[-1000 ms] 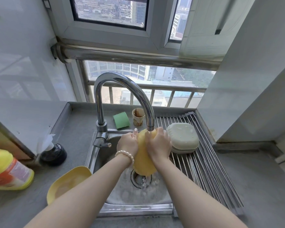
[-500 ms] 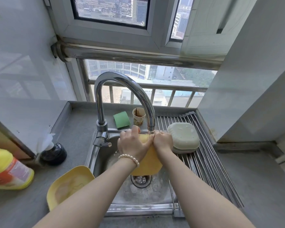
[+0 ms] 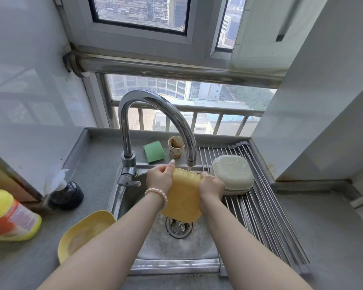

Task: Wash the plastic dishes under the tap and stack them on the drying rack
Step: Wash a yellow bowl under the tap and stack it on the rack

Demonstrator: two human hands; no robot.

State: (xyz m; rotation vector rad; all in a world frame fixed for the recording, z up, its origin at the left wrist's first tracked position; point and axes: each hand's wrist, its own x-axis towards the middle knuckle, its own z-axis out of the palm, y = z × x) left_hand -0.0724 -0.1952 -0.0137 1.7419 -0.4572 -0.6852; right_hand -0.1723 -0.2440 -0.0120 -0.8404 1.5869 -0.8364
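A yellow plastic dish (image 3: 183,197) hangs tilted over the sink (image 3: 176,245), its underside toward me, with water from the tap (image 3: 155,105) running onto its top edge. My left hand (image 3: 158,178) grips its left edge and my right hand (image 3: 211,188) grips its right edge. A second yellow dish (image 3: 82,235) lies on the counter left of the sink. Pale green dishes (image 3: 232,174) sit stacked upside down on the steel drying rack (image 3: 266,218) to the right.
A green sponge (image 3: 154,151) and a stained paper cup (image 3: 176,147) stand behind the sink. A detergent bottle (image 3: 8,214) lies at far left, with a dark pump dispenser (image 3: 66,193) near it. A wall corner juts out at right.
The dish has turned from edge-on to flat-facing me. My hands have spread apart to its left and right edges, and the sink foam has rinsed away.
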